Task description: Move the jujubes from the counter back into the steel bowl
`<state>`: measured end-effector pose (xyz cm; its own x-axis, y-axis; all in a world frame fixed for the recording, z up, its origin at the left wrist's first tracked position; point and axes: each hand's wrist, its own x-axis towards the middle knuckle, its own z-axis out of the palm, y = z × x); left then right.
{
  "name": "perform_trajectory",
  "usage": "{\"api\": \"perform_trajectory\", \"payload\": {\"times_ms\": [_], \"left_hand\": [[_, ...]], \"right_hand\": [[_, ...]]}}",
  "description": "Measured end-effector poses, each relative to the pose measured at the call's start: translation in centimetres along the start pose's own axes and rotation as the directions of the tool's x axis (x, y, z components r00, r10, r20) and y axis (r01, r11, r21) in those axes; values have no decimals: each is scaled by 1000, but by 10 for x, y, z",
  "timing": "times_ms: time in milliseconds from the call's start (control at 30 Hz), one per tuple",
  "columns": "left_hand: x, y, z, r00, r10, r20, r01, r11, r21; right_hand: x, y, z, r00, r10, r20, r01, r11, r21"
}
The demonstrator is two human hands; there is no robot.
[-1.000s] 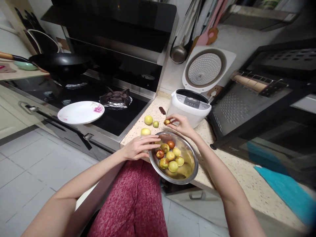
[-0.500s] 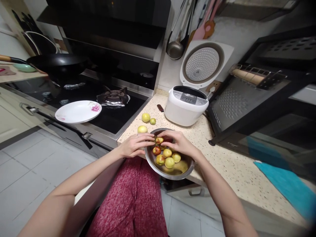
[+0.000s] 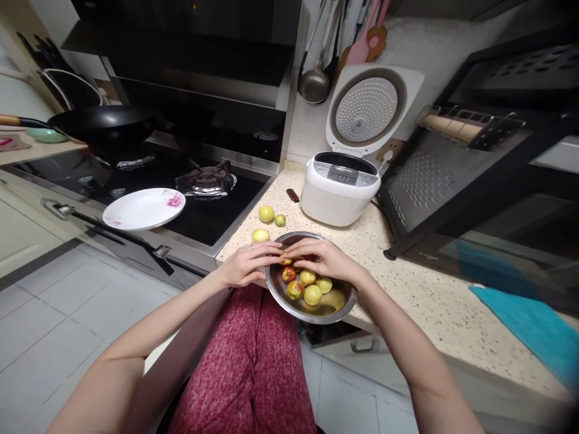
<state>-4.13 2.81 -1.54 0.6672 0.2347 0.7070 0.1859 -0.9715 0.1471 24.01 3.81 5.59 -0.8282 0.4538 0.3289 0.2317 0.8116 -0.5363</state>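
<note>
At the centre of the frame, the right hand (image 3: 322,258) hides the far inside of the steel bowl (image 3: 312,320) and some of the fruit (image 3: 312,295) there; a mottled fruit (image 3: 286,260) shows only in part by the fingertips, so whether either hand grips it cannot be told; the left hand (image 3: 248,265) covers the bowl's left rim; the figures on the rice cooker (image 3: 330,202) are too small to read, its inside too dark; the left edge cuts off the wok handle (image 3: 11,120), the top edge the range hood (image 3: 181,48), the bottom edge the red trousers (image 3: 239,374); at lower right, the teal cloth (image 3: 520,319) blurs.
</note>
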Motion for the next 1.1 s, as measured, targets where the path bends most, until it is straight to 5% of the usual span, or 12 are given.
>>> {"api": "perform_trajectory", "payload": {"times_ms": [233,533,800,1100], "left_hand": [[-1,-1,1,1000,-1,10,1,1000,0],[0,-1,1,1000,5,10,-4,1000,-22],[2,1,1,1000,9,-14,-9,999,-32],[3,0,2,1000,2,-26,-3,999,-45]], "right_hand": [[-1,0,1,1000,5,0,-5,1000,-7],[11,29,-20,925,96,-367,-132,989,-73],[64,93,-23,972,118,-204,-144,982,-119],[82,113,-16,992,89,-91,-94,994,-54]]}}
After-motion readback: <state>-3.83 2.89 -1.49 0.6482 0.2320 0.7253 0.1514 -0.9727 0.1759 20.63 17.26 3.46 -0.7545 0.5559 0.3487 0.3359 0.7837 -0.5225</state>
